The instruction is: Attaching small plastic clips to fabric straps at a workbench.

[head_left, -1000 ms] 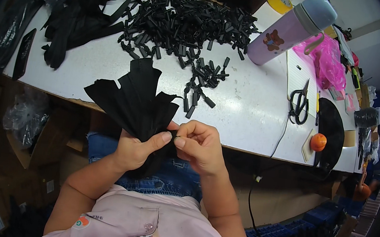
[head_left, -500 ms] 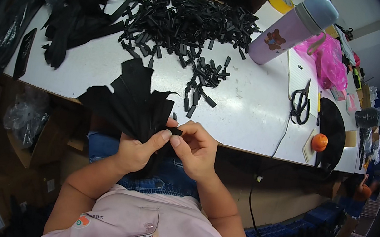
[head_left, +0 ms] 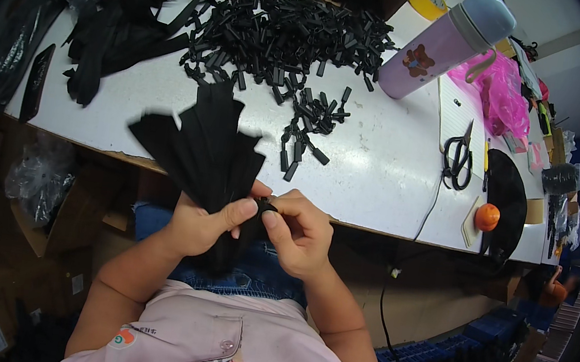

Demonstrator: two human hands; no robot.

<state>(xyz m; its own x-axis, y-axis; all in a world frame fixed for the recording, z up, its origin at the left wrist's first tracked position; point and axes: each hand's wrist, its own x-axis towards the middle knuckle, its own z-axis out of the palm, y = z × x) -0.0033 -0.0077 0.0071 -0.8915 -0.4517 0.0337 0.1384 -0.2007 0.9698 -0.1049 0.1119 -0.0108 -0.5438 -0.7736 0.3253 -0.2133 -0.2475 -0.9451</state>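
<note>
My left hand (head_left: 207,227) is closed round a bundle of black fabric strips (head_left: 210,148), which look like zipper tapes. Their upper ends fan out over the table's front edge, while darker lengths hang below the hand over my lap. Thumb and fingers of my right hand (head_left: 301,234) pinch a small black end (head_left: 267,207) beside the left thumb. It seems to be a strip's end; whether a small slider is on it, I cannot tell. Beyond the hands lies a small cluster of black zipper sliders with long pull tabs (head_left: 317,115), nearest to me of the loose pieces.
A large heap of similar sliders (head_left: 288,30) covers the table's far middle. More black strips (head_left: 115,33) and clear plastic lie at the left. To the right are a lilac bottle (head_left: 435,50), black scissors (head_left: 460,159), a notepad, an orange fruit (head_left: 487,217) and a pink bag (head_left: 502,99).
The strip bundle has swung slightly and its fanned ends are blurred. The pinched black end has turned from pointing right to curling between both hands' fingertips. Both hands stay close together.
</note>
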